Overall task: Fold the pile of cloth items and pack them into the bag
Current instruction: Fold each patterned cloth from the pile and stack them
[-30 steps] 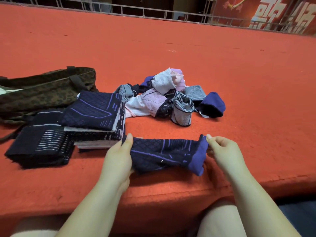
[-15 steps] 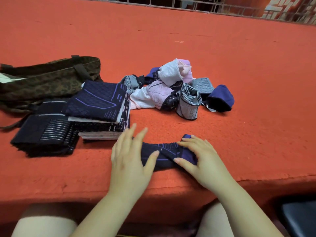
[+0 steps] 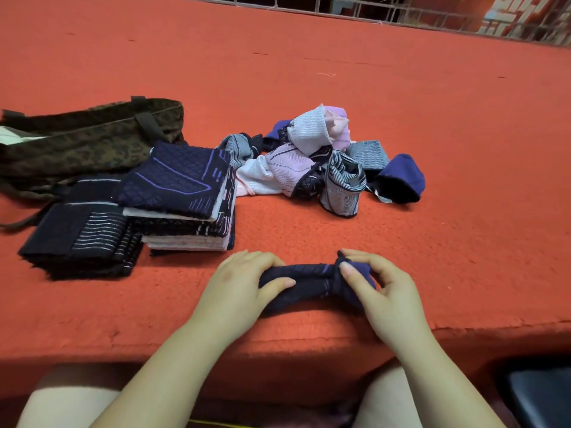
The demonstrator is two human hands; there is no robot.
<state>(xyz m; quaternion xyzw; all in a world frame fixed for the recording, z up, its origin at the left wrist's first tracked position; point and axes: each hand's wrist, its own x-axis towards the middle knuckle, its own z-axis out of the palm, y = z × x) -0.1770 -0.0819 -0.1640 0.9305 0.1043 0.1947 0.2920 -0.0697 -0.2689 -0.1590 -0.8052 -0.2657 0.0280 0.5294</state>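
Gripping a bunched dark navy cloth (image 3: 309,285) at the near edge of the red table (image 3: 340,97), both hands are closed on it. Left hand (image 3: 238,288): fingers curled over the cloth's left end, thumb laid along its near side. Right hand (image 3: 380,291): thumb and fingers pinched around the cloth's right end, where a purple patch shows between them. Cloth lies crosswise, left to right, touching the table surface just short of the near edge; thin purple lines visible on its dark weave.

Unfolded pile (image 3: 321,162): mid-table, far of the hands and well apart from them. Mix of pale pink, grey-striped, and dark pieces, tangled; a solid blue piece (image 3: 401,180) sits at its right end.

Folded stack (image 3: 185,199): left of the pile, just beside it. Top item navy with a diamond weave and purple lines; white and dark layers beneath. Second folded stack (image 3: 83,242): touching the first on its left, lower, dark with thin white stripes.

Bag (image 3: 86,143): far left, brown patterned fabric, lying on its side behind both stacks, dark strap on its upper edge. Something pale shows at its left opening; cannot tell what.

Bare knees show under the near table edge.
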